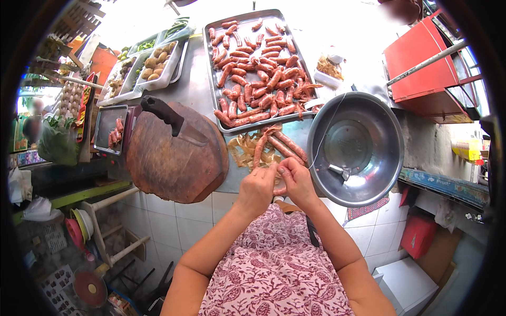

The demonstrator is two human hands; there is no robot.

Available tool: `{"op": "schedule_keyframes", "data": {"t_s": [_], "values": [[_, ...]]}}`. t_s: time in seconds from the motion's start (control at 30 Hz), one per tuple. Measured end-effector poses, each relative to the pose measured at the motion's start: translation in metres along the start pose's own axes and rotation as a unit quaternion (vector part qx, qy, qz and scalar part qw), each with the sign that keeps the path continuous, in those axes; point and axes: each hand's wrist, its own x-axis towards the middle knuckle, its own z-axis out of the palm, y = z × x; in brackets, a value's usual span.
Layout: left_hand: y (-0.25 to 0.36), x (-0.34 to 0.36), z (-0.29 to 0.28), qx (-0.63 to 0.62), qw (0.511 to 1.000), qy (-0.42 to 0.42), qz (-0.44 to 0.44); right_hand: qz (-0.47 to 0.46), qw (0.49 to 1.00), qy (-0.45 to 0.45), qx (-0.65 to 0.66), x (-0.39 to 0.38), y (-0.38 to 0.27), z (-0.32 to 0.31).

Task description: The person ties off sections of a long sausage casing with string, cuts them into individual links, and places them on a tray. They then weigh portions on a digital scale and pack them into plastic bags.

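My left hand [256,184] and my right hand [296,180] meet at the table's near edge, fingertips pinched close together. A thin white string [322,141] runs from the metal bowl [394,152] to my right fingers. Between my hands a sausage [280,187] hangs over the edge, its upper end at my left fingers, which partly hide it. Just beyond, linked sausages [287,147] rest beside crumpled tan casing [243,150]. A large metal tray [209,79] behind them holds many reddish sausages. A small shiny metal piece [340,171] lies inside the bowl.
On the left, a knife [174,120] with a black handle lies on a thick round wooden board [168,163]. A scale [112,129] bearing sausages stands beyond it, near vegetable tubs [158,66]. A red metal box [421,60] stands at the far right.
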Motion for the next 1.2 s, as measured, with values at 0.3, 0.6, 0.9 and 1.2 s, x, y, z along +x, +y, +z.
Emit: {"op": "schedule_keyframes", "data": {"t_s": [0.3,0.6,0.9,1.2], "values": [[0.017,0.017,0.004,-0.16,0.976,0.114,-0.094,-0.034,0.996,0.046,0.069,0.003,-0.019,0.0],[0.011,0.014,0.008,-0.207,0.957,0.168,-0.113,0.071,0.987,0.001,0.144,0.017,0.005,0.0],[-0.019,0.008,0.016,-0.66,0.67,0.036,-0.338,-0.007,0.999,0.005,0.036,0.006,0.0,0.003],[-0.003,0.009,0.008,-0.586,0.758,0.097,-0.269,-0.212,0.973,0.076,-0.05,0.009,-0.005,0.006]]}}
